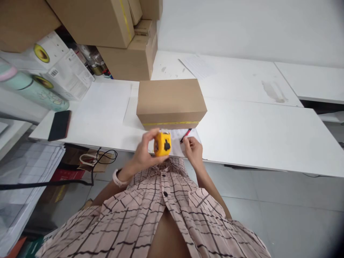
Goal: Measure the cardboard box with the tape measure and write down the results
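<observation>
My left hand [143,152] grips a yellow tape measure [162,144] with a black clip, held just off the front edge of the white table [255,132]. My right hand [192,150] is closed on a red pen [186,135] whose tip rests on a sheet of paper [178,138] at the table edge. Directly behind both hands stands a closed brown cardboard box [170,102] with a yellow tape strip along its lower front.
A black phone [59,125] lies at the table's left end beside a green bottle [32,91] and white cartons [63,70]. Stacked cardboard boxes [126,39] fill the back left. A loose printed sheet [197,66] lies further back. Cables and bags sit under the table on the left.
</observation>
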